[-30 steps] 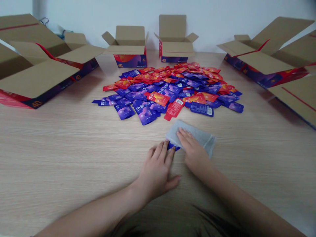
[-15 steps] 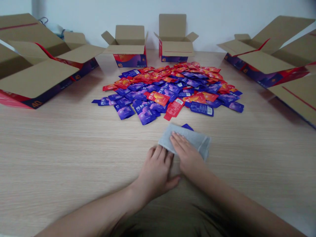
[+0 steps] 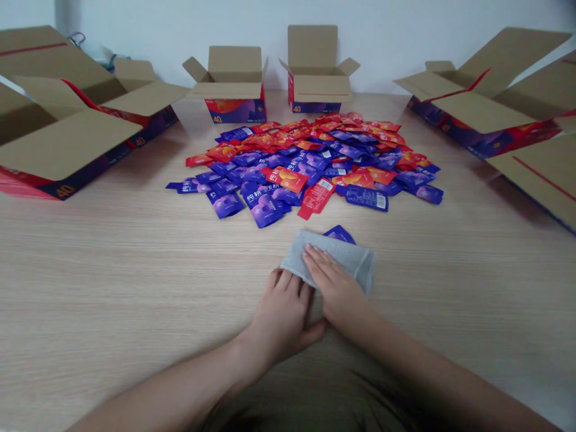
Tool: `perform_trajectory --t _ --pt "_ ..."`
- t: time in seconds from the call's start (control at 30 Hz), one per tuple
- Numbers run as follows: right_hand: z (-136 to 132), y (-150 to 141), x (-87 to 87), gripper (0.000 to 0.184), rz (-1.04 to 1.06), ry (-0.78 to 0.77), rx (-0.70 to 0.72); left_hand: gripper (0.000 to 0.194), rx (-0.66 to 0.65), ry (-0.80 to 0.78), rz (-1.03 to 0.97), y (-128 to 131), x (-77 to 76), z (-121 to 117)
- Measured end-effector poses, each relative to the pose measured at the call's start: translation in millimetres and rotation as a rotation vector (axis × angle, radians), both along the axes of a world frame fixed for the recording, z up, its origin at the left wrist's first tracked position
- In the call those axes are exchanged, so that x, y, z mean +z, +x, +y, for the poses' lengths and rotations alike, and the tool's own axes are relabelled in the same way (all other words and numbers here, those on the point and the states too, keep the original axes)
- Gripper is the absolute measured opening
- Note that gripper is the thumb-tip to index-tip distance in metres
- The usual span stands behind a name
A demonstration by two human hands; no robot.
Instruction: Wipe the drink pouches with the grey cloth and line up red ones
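Note:
A folded grey cloth lies on the table in front of me. It covers most of a purple pouch, whose corner shows beyond the cloth's far edge. My right hand rests on the cloth, fingers together and stretched flat; its thumb is hidden. At the cloth's near left edge is my left hand, palm down. Its fingertips go under that edge and its thumb sticks out to the right. What those fingertips touch is hidden.
Beyond the cloth spreads a heap of red and purple pouches. Two open cartons stand behind it by the wall. More open cartons line the left and right sides of the wooden table.
My right hand and the cloth have slid a little left and towards me, so more of the purple pouch shows. My left hand has hardly moved.

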State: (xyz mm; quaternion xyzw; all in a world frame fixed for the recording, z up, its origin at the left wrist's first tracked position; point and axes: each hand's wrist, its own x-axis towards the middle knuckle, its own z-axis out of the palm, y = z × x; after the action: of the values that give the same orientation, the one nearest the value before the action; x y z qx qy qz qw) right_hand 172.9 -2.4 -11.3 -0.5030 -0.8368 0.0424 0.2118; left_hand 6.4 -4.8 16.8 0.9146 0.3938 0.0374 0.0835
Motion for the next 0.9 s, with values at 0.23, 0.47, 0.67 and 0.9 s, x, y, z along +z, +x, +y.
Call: perform_trajectory --t 0.23,0.47,0.67,0.9 --pt "15 33 3.1 0.069 0.023 -0.022 -0.167 0.081 0.021 0.005 -0.001 0 -0.5 -1" --pt "-4 2 1.1 0.067 -0.005 -0.01 -0.051 0.073 -0.004 0.001 -0.009 -1 -3.6 1" --pt "11 36 10.3 0.072 0.072 -0.11 -0.129 0.074 0.02 -0.02 -0.035 0 1.5 0" --pt "27 82 23.0 0.064 0.126 -0.194 -0.375 0.034 0.117 -0.054 -0.177 0 8.1 31"
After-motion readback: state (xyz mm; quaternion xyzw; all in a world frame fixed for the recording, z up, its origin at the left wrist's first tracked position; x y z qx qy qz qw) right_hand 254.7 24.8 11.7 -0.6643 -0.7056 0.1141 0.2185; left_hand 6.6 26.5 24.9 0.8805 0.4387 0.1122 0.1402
